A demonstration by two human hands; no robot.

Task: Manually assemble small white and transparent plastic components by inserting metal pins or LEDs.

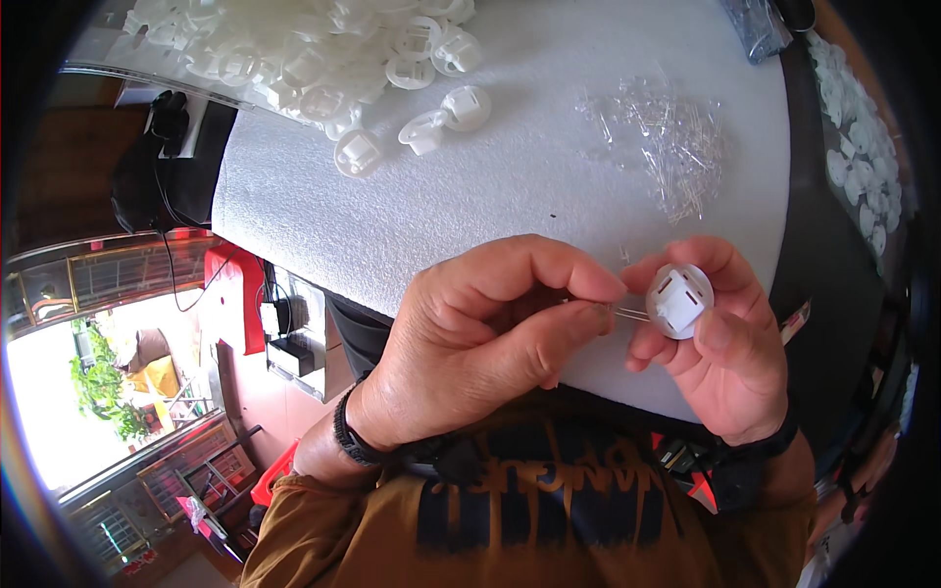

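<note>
My right hand (pixel 730 333) holds a round white plastic housing (pixel 680 302) by its edges, its slotted face with a raised square turned up. The thumb and forefinger of my left hand (pixel 490 328) are pinched on thin metal LED leads (pixel 631 314). These leads run from my left fingertips to the left edge of the housing; the LED's head cannot be made out. A heap of clear LEDs with long leads (pixel 667 137) lies beyond my right hand. Farther left, several loose white housings (pixel 358 154) lie on the white foam-like work surface (pixel 314 216).
A large pile of white housings (pixel 304 49) fills the back left, beside a clear bin edge (pixel 157 78). More white parts (pixel 863 157) lie on the far right. A plastic bag (pixel 755 29) rests at the back right. A red stool (pixel 233 299) stands left of the table.
</note>
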